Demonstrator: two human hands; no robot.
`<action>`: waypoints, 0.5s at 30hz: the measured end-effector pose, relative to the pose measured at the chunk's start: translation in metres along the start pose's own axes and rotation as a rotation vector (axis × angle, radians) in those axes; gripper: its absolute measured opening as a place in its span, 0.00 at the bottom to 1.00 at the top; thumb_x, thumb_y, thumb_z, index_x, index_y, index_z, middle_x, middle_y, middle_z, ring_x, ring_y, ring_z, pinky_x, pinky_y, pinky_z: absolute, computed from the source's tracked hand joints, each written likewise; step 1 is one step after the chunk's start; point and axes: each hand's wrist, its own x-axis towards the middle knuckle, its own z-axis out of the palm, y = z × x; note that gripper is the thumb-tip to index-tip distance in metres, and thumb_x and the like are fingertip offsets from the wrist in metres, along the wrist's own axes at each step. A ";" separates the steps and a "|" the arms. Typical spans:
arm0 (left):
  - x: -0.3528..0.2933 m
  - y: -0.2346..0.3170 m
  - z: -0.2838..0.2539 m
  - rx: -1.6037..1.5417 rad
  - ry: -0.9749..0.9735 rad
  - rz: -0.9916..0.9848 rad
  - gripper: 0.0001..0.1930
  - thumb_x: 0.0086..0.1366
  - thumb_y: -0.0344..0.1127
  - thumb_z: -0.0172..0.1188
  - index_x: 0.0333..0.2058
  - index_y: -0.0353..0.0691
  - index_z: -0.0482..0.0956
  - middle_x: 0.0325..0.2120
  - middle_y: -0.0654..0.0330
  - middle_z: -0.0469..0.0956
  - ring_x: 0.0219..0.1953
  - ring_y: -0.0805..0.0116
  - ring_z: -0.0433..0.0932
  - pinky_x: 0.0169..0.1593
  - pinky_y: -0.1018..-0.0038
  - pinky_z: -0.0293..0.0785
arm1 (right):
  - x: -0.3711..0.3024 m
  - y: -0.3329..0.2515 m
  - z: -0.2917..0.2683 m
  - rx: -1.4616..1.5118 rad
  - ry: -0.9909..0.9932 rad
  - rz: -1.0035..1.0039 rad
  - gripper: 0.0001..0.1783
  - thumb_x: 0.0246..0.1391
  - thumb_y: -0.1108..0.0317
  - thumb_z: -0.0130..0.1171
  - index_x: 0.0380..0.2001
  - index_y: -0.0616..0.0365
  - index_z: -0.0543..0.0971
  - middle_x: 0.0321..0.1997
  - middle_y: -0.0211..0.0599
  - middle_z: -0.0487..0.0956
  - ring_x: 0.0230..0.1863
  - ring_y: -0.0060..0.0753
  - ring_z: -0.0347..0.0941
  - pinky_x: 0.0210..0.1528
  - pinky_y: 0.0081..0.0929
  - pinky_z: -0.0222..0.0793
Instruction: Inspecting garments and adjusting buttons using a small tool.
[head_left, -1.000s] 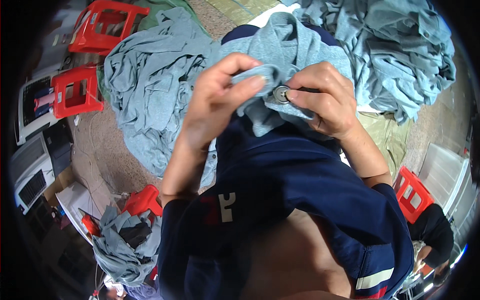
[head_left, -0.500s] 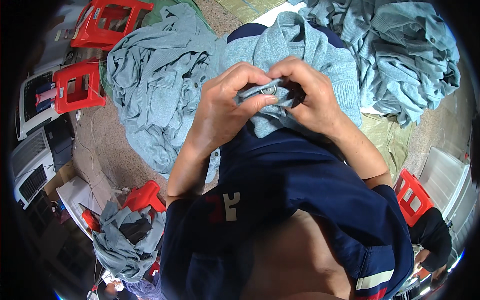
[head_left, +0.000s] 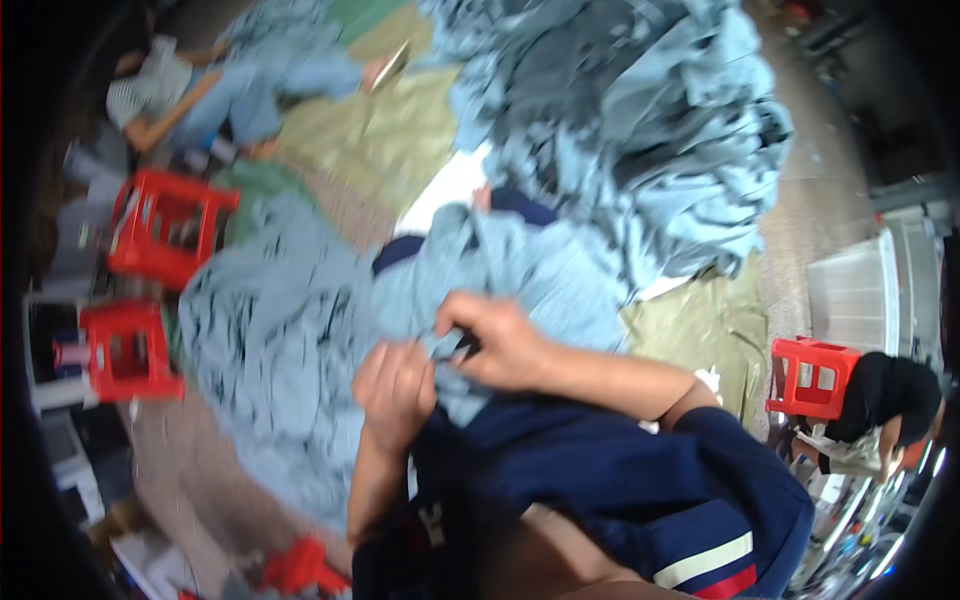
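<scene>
Even, soft daylight with no glare or hard shadows. Motion blur smears the whole view. Fisheye bending curves the edges into black corners.

Floor (head_left: pixel 800 215) carries blue-grey garment heaps (head_left: pixel 640 130), apparently on tarpaulin (head_left: pixel 400 130).

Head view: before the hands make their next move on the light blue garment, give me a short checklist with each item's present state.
1. Left hand on the light blue garment: ok, fingers closed on a fold.
2. Right hand on the same garment: ok, pinching the cloth beside the left hand.
3. Both hands close together: ok, they almost touch.
4. What the fingers pinch: cannot tell, the frame is blurred and the fingers cover it.
5. Garment apart from the pile of blue cloth: cannot tell, their edges run together.
6. Red stools away from the hands: ok, off to the left.
</scene>
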 end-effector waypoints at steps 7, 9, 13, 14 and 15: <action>-0.002 -0.005 -0.006 -0.209 0.162 -0.208 0.06 0.55 0.18 0.58 0.32 0.32 0.74 0.23 0.53 0.74 0.20 0.58 0.73 0.25 0.69 0.68 | 0.025 0.007 -0.012 -0.369 -0.641 -0.184 0.11 0.46 0.68 0.58 0.34 0.61 0.74 0.34 0.49 0.77 0.36 0.59 0.75 0.37 0.49 0.71; -0.011 -0.017 -0.006 -0.158 0.254 -0.378 0.04 0.57 0.19 0.57 0.32 0.32 0.74 0.24 0.53 0.75 0.21 0.62 0.74 0.26 0.71 0.69 | 0.057 0.007 -0.018 -0.279 -0.749 -0.199 0.10 0.48 0.69 0.57 0.33 0.63 0.73 0.30 0.50 0.75 0.36 0.57 0.75 0.37 0.49 0.70; -0.009 -0.039 0.002 -0.470 0.449 -0.626 0.02 0.67 0.24 0.51 0.38 0.34 0.71 0.25 0.64 0.71 0.25 0.78 0.68 0.30 0.81 0.67 | 0.205 0.061 -0.132 -0.553 -0.167 -0.655 0.07 0.46 0.69 0.56 0.20 0.60 0.77 0.26 0.49 0.78 0.24 0.49 0.74 0.28 0.45 0.69; -0.025 -0.048 -0.013 -0.455 0.496 -0.699 0.02 0.68 0.25 0.51 0.38 0.34 0.71 0.25 0.64 0.71 0.25 0.79 0.68 0.30 0.82 0.66 | 0.238 0.001 -0.157 -1.147 0.009 -0.599 0.06 0.46 0.69 0.56 0.21 0.59 0.79 0.28 0.45 0.80 0.24 0.44 0.75 0.26 0.40 0.70; -0.012 -0.051 -0.003 -0.542 0.492 -0.703 0.02 0.68 0.25 0.51 0.38 0.35 0.71 0.25 0.65 0.70 0.25 0.80 0.67 0.29 0.83 0.65 | 0.273 0.009 -0.250 -1.289 0.185 -0.613 0.06 0.46 0.69 0.57 0.26 0.58 0.81 0.27 0.43 0.80 0.27 0.43 0.78 0.28 0.36 0.73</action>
